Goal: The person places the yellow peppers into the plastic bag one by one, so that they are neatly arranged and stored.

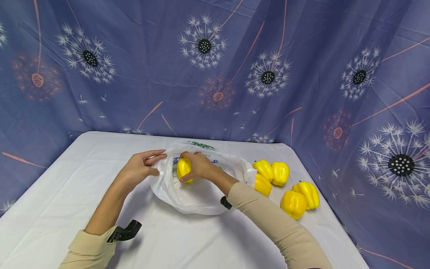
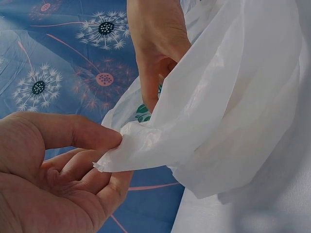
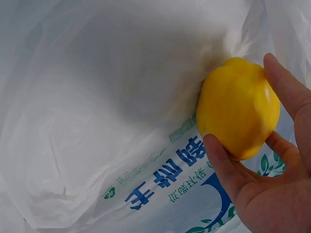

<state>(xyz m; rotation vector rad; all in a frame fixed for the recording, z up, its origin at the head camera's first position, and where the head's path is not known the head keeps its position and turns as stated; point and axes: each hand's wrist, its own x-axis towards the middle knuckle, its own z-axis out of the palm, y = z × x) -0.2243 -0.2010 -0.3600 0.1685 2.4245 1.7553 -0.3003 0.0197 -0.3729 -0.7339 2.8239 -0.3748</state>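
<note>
A white plastic bag (image 1: 201, 207) with blue and green print lies on the table with its mouth spread wide. My left hand (image 1: 136, 170) pinches the bag's left rim between thumb and fingers, as the left wrist view shows up close. Inside the mouth, my right hand (image 1: 198, 166) grips a yellow bell pepper (image 3: 238, 109), thumb on one side and fingers on the other. In the right wrist view the pepper is held beside the bag's printed wall.
Right of the bag, several yellow bell peppers (image 1: 280, 173) sit on the white-covered table (image 1: 60, 201), one partly behind the bag's edge. Two of them, including a front pepper (image 1: 293, 204), stand nearer the right edge. A blue dandelion-print curtain (image 1: 151, 74) hangs behind the table.
</note>
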